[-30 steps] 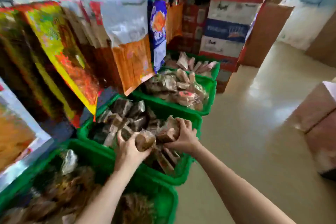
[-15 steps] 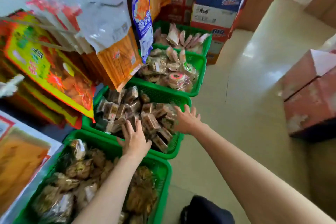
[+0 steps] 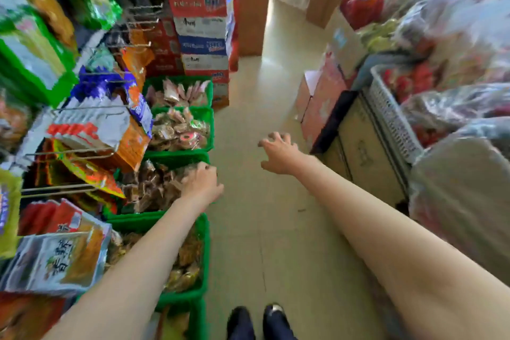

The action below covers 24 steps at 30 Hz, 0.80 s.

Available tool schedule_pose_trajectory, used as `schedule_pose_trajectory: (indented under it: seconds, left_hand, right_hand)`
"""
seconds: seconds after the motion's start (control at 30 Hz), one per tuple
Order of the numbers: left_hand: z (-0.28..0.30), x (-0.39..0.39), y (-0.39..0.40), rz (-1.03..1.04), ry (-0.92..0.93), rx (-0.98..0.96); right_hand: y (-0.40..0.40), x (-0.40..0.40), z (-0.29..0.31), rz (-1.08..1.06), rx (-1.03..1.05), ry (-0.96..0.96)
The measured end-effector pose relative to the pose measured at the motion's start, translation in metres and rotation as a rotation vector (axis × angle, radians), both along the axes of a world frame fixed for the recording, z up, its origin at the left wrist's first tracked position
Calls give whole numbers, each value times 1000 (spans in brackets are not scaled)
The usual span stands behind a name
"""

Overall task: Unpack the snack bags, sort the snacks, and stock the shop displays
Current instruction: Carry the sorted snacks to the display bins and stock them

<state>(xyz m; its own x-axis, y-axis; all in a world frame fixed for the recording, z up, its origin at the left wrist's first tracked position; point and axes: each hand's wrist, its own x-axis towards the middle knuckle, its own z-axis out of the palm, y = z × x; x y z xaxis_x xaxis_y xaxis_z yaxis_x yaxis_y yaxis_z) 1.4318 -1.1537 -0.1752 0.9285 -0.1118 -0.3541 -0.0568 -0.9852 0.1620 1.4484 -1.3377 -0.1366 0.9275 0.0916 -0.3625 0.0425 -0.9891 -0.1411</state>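
We see small brown snacks in clear wrappers [image 3: 154,188] heaped in a green plastic mesh basket [image 3: 179,157], third along a row of like baskets on the cream tiled floor [image 3: 248,229] at the foot of the rack. The left hand [image 3: 202,183] rests at that basket's right edge, fingers bent down onto the heap; whether it grasps a packet we cannot tell. The right hand [image 3: 278,153] hangs over the bare floor of the aisle, fingers spread and loosely curled, holding nothing. The nearer green basket [image 3: 204,257] holds golden-brown wrapped snacks. Bright foil snack bags [image 3: 91,130] hang from wire hooks above. Stacked printed cartons [image 3: 198,22] stand at the row's far end, blurred.
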Motion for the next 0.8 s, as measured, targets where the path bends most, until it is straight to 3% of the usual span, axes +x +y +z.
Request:
schedule_pose_trajectory:
  seconds: [0.17,0.27,0.37,0.47,0.53,0.63,0.7,0.8]
  left_hand:
    - [56,-108,-110,-221,-43,-212]
    - [81,-208,-208,-475,-103,-284]
    - [110,-348,-314,-737,-217,-388]
    - [123,-522,-396,-1008,-199,-515]
    - [125,-636,-419,-1318,-210,-469]
    - [131,-769,-451,-1748,-309,-463]
    - [134,-836,-475,-1865,-332,-487]
    - [122,-918,-501,-1857,-205,-473]
  right_hand:
    - [-146,-189,119,-230,-74,-207]
    - [-243,-365,163,-549,-161,-270]
    - [-308,-572,171,-874,-288,-211]
    - [-327,-783,160,-1155,-361,-47]
    - [-320,-909,152,-1337,-324,98]
    - [-310,-1057,163,-1509,-356,105]
    - [-298,-1128,175,-1621,-378,15]
    - [-282,-1208,166,-1761,-343,9]
